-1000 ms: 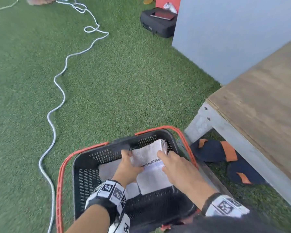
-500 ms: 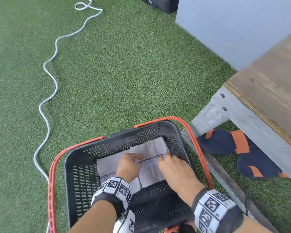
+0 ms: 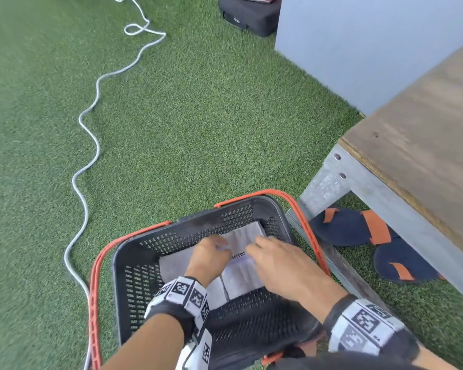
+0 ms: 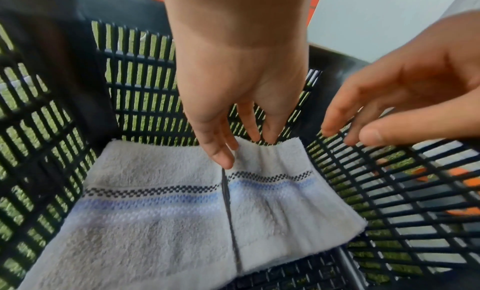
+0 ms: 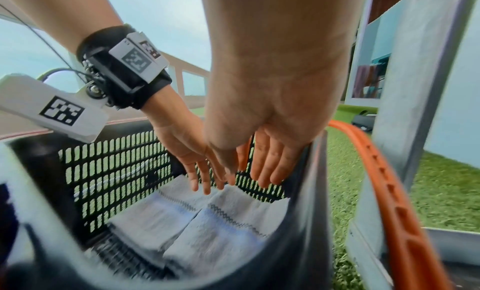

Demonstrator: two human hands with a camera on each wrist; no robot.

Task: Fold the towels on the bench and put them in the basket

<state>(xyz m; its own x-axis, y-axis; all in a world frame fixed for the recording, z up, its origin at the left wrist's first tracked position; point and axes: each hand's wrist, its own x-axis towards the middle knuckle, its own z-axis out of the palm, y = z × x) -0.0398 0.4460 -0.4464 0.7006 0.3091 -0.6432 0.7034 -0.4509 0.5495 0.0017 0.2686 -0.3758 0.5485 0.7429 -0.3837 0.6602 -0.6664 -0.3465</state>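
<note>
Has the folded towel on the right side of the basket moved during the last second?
Yes. The right towel, earlier tilted up, now lies flatter on the basket floor.

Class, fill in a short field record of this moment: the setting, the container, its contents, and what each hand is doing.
Setting: green artificial grass, wooden-topped bench at right
Container: black perforated plastic basket with orange handles
Contents: two folded white towels with blue and checked bands, side by side: left towel, right towel
Left hand: fingers straight, tips on right towel's far edge
Right hand: open, above the towel, holding nothing
</note>
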